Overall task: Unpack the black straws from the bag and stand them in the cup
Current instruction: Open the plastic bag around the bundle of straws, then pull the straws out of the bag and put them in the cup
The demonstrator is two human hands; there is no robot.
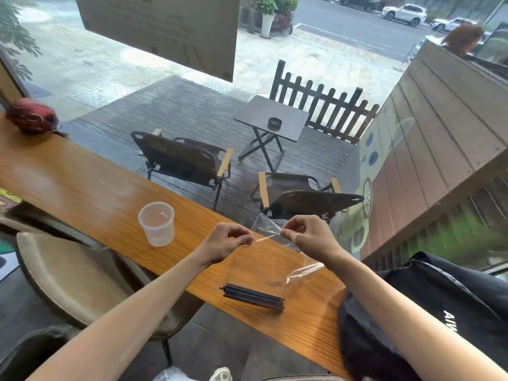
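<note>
Clear plastic bag (277, 259) is being held up over the wooden tabletop (82, 188), both hands pinching its top edge. Left hand (228, 240) is pinching the film between thumb and curled fingers, right hand (308, 233) is doing the same just beside it, a thin strip of film stretching between the two grips. Bag is hanging down toward the person, its lower part lying slack near the tabletop's near edge.

Black straws (253, 297) are sitting in a tight bundle, lying flat near the near edge, below and between the hands. Can't tell whether the bundle is inside the bag's lower end or just under it; film is too transparent.

Translucent plastic cup (157, 224) is standing upright on the tabletop, left of the left hand, apart from it, nothing in it.

Black bag (439, 312) is resting at the right end, white lettering partly showing, reading "AIM" or similar, cut off by the right forearm. Red helmet (31, 115) is lying at the far left end. Brown padded stool (82, 276) is standing under the near side.
</note>
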